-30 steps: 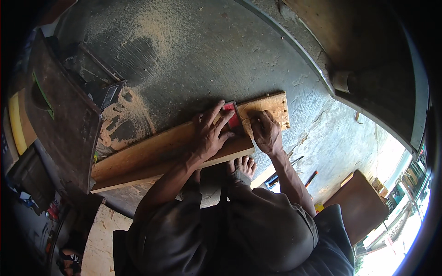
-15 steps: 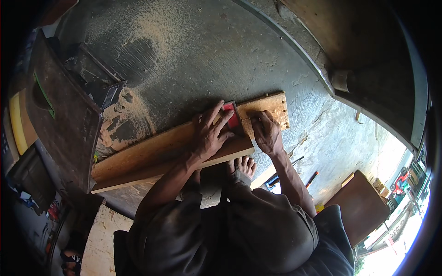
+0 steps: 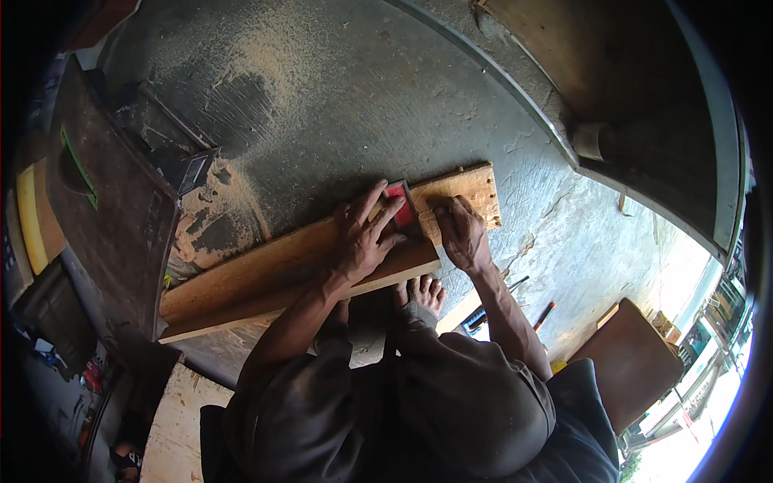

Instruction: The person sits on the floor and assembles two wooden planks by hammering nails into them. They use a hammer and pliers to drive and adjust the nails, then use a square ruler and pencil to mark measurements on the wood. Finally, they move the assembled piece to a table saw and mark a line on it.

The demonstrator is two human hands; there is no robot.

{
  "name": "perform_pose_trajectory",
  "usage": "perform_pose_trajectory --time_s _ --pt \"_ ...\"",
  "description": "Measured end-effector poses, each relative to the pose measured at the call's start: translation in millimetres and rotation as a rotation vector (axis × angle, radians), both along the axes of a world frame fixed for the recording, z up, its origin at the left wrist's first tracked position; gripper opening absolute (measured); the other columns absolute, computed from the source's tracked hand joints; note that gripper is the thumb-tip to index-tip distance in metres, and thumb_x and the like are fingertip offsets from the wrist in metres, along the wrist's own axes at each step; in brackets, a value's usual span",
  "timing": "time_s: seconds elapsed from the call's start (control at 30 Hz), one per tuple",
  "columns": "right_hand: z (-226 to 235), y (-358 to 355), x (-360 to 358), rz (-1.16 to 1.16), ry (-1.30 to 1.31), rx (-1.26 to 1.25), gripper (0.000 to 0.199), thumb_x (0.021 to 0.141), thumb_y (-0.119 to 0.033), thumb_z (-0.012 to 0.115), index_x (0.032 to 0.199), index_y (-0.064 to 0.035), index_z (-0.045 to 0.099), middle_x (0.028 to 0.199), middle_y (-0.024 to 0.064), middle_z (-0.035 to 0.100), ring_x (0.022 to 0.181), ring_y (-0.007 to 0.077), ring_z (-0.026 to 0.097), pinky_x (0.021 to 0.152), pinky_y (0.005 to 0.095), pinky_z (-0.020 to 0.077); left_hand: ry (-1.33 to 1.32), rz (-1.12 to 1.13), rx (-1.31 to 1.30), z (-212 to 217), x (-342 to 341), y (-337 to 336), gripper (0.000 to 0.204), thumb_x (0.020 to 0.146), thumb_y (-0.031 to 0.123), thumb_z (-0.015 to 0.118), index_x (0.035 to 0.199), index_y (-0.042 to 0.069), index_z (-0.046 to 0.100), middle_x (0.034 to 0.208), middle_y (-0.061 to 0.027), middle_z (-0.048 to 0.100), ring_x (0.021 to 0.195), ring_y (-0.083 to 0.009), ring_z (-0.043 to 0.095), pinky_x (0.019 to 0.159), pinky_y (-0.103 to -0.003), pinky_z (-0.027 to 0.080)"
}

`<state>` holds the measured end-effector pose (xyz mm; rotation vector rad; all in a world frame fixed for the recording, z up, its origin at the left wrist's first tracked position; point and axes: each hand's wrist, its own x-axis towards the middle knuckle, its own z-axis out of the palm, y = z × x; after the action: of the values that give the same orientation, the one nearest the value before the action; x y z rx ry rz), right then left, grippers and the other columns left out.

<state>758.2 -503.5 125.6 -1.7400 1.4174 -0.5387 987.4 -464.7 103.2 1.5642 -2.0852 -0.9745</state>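
Note:
A long pale wooden board [image 3: 475, 193] lies at a slant, with a row of small pegs or nails at its right end. A second plank [image 3: 233, 314] stands along its near side. My left hand [image 3: 364, 239] rests with fingers spread over the wood, its fingertips touching a flat dark-framed piece with a red face [image 3: 400, 207] that lies across the board. Just right of that piece, my right hand [image 3: 463, 233] is closed in a pinch low over the board. Whatever is between its fingers is too small to make out.
Sawdust [image 3: 274, 64] is scattered on the grey floor. A dark brown panel [image 3: 113, 201] stands at the left, by the boards' far end. Near my right forearm lies a tool with an orange tip [image 3: 545, 315]. A brown chair seat [image 3: 628, 366] is at the lower right.
The boards and both hands appear shifted very slightly in the picture. My left hand keeps its place on the red-faced piece, and my right hand stays pinched beside it.

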Motion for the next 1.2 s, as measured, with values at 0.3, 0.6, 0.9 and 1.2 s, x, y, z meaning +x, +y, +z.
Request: perform_pose_trajectory --time_s 0.3,0.6,0.9,1.2 --pt "16 -11 7 -0.096 0.02 0.138 0.029 0.099 -0.01 0.058 0.127 -0.0019 0.061 0.102 0.0227 0.065 0.089 0.0429 0.066 0.078 0.047 0.0552 0.0 -0.015 -0.043 -2 2 0 0.075 0.082 0.03 0.083 0.15 0.02 0.051 0.163 -0.0147 0.034 0.142 -0.0354 0.043 0.11 -0.055 0.033" --pt "33 -13 10 -0.032 0.171 0.167 0.029 0.1 -0.01 0.06 0.128 -0.0027 0.058 0.094 0.0232 0.07 0.086 0.0436 0.071 0.069 0.0455 0.0563 -0.047 -0.016 0.035 9 1 -2 0.069 0.086 0.035 0.079 0.149 0.025 0.052 0.163 -0.014 0.032 0.14 -0.0349 0.045 0.11 -0.056 0.033" --pt "19 -6 31 0.026 0.081 -0.027 0.022 0.094 -0.005 0.06 0.115 -0.0021 0.062 0.092 0.0221 0.069 0.082 0.0414 0.071 0.065 0.0475 0.0577 -0.068 -0.008 0.065 11 -3 -3 0.064 0.088 0.035 0.077 0.147 0.023 0.055 0.162 -0.0144 0.033 0.14 -0.0324 0.043 0.107 -0.057 0.033" --pt "40 5 -2 0.335 0.188 0.201 0.009 0.09 -0.001 0.061 0.095 -0.0017 0.068 0.081 0.018 0.068 0.075 0.0377 0.07 0.065 0.043 0.0566 -0.112 -0.008 0.021 15 -3 -3 0.062 0.086 0.034 0.078 0.144 0.021 0.057 0.161 -0.0138 0.036 0.136 -0.0371 0.045 0.108 -0.057 0.034"
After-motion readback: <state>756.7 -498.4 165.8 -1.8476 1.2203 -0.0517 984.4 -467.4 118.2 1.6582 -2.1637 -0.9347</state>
